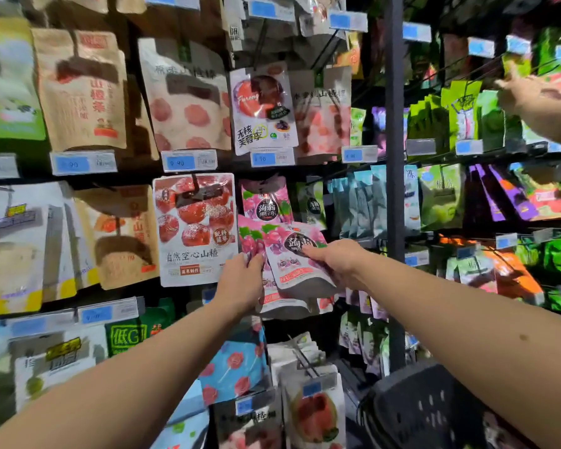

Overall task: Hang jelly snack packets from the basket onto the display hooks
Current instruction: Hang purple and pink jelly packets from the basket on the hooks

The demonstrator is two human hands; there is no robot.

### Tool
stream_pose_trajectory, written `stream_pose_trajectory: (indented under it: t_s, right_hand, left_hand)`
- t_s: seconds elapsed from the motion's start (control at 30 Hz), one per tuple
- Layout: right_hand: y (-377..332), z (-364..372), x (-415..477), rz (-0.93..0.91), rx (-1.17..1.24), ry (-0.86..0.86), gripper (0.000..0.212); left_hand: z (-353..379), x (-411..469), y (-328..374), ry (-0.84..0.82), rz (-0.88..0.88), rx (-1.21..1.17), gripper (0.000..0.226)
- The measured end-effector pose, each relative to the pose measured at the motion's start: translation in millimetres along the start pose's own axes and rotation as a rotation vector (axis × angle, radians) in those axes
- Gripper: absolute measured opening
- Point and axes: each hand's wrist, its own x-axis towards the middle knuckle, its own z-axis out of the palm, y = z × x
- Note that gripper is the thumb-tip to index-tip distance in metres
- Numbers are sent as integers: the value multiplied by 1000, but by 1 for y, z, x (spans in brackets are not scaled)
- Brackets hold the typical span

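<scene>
Pink grape jelly packets (289, 251) are held up in front of the display, just below a matching hung packet (266, 202). My left hand (240, 280) grips the left edge of the rear pink packet. My right hand (337, 257) holds the front packet, fingers over its dark round label. The hook behind the packets is hidden. The dark plastic basket (434, 406) sits at the lower right, under my right forearm.
Hawthorn snack bags (195, 228) hang to the left, green and teal packets (370, 202) to the right beyond a dark upright post (395, 189). Another person's hand (528, 92) reaches into the upper right racks. Blue price tags line the rails.
</scene>
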Motion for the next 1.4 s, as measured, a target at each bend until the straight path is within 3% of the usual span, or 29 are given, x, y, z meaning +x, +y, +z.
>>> stream_pose_trajectory:
  t_s: [0.17,0.33,0.5,0.63,1.4]
  right_hand:
    - [-22,3,7,-122,5,60,40]
    - [-27,7,25,-274,46,168,19]
    - [-37,7,63,-392,43,222,26]
    - [-50,11,84,-463,28,219,20]
    - [-47,22,116,-445,0,256,18]
  left_hand:
    - [-18,5,6,71,16,52,43]
    - [-27,23,6,164,50,89,43]
    - [-25,45,3,250,129,157,49]
    - [-32,59,-1,315,148,173,50]
    - [-66,67,-17,387,131,81,47]
